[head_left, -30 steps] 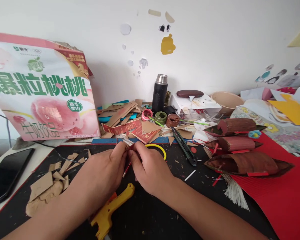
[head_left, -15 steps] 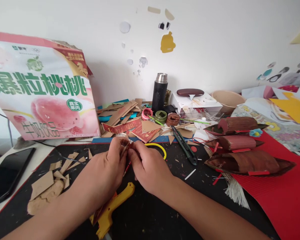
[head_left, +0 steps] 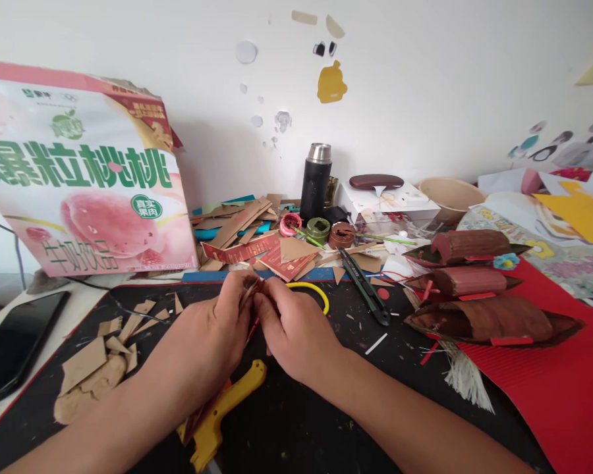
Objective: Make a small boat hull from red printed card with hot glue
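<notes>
My left hand (head_left: 220, 322) and my right hand (head_left: 296, 326) meet over the black mat (head_left: 296, 421), thumbs and fingers pinched together. Between the fingertips shows a small thin piece (head_left: 250, 289), pale with some red; the fingers cover most of it, so its kind is unclear. A red strip (head_left: 252, 331) shows just below, between the hands. Under my left wrist lies a yellow glue gun (head_left: 222, 409), partly hidden along with a dark red piece (head_left: 197, 421). A yellow loop (head_left: 323, 296) curves out from behind my right hand.
Right of my hands lie a box cutter (head_left: 363, 286) and several brown model boats (head_left: 499, 320) on red corrugated sheet (head_left: 563, 375). Cardboard scraps (head_left: 84, 362) and a phone (head_left: 24, 345) are left. Behind stand paint jars (head_left: 317, 232), a black flask (head_left: 316, 184) and a large carton (head_left: 89, 171).
Both hands stay in nearly the same place, still pinched together. The fingers and the small piece between them have shifted very slightly.
</notes>
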A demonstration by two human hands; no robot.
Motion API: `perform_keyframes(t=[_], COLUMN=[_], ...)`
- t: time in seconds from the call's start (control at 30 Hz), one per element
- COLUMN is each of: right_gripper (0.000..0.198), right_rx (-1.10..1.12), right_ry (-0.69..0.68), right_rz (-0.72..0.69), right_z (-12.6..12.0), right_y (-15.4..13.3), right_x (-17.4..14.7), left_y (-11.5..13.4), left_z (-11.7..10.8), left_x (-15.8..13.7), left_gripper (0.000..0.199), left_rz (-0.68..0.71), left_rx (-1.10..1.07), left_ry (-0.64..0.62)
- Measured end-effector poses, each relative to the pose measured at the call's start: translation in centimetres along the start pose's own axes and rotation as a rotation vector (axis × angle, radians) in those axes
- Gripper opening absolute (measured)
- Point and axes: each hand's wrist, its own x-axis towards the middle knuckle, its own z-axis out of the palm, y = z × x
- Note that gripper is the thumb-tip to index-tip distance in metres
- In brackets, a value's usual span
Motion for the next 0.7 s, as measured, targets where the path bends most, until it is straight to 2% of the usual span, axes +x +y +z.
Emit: perform_keyframes(t=[0.7], right_gripper=[0.021], right_rx=[-0.036], right_ry=[-0.005], right_rz=[0.016], right_z=[0.19], right_y=[0.25], right_x=[0.05], left_y=[0.38], left_z=[-0.54], left_x=[0.22], left_gripper=[0.021], left_rz=[-0.021], left_rx=[0.045], left_ry=[-0.153])
